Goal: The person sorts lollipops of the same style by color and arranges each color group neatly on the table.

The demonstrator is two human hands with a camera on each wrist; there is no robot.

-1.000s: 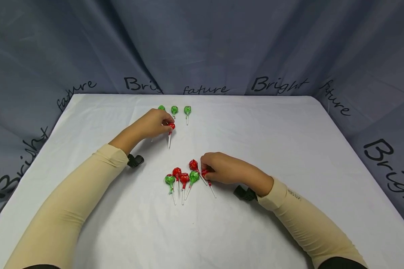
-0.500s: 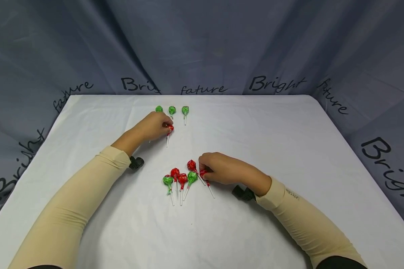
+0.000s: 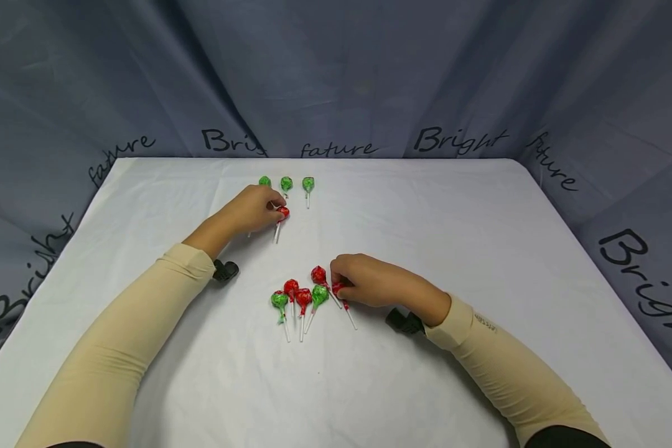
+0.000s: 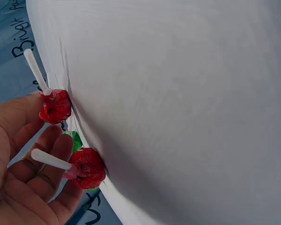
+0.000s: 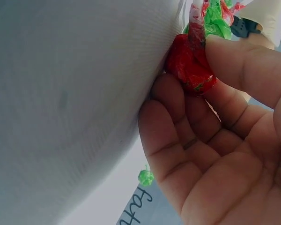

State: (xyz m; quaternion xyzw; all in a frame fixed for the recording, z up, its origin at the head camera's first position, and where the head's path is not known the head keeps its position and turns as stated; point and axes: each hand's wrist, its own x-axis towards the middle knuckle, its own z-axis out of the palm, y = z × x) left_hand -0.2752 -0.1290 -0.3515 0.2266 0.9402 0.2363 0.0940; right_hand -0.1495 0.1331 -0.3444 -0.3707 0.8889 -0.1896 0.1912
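In the head view my left hand [image 3: 252, 208] pinches the head of a red lollipop [image 3: 282, 213], its white stick pointing toward me. Under that hand, mostly hidden from above, lies a second red lollipop [image 4: 88, 168], seen beside the fingers in the left wrist view. Just beyond are three green lollipops [image 3: 308, 184] in a row. Closer to me, my right hand [image 3: 372, 280] grips another red lollipop [image 5: 192, 65] by its head, thumb on one side and fingers on the other. To its left is a loose cluster of red lollipops [image 3: 303, 298] and green lollipops [image 3: 320, 295].
A white cloth covers the table [image 3: 453, 236]. Behind and along the sides hangs a grey curtain [image 3: 336, 74] with black lettering. Dark wrist cameras [image 3: 406, 322] sit under both cuffs.
The stick of the lollipop in my left hand has swung slightly left at its near end. The right hand stays in place, and the whole head view has shifted a little.
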